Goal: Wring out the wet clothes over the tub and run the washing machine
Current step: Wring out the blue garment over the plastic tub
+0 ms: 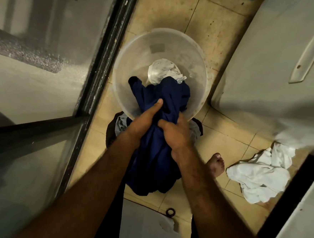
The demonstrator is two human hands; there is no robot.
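The dark blue wet garment (pixel 154 167) hangs bunched, its long axis near to far. The right hand (pixel 173 134) grips it nearer, the left hand (pixel 145 121) just beyond; its far end lies in the round translucent plastic tub (pixel 124 75).

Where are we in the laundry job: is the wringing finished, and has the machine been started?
Possibly done: a white garment on the floor, maybe already wrung, though I cannot tell. In hand: the left hand and right hand both grip the dark blue garment above the clear tub. Left: the crumpled white cloth lying in the tub, then running the machine; no controls are in view.
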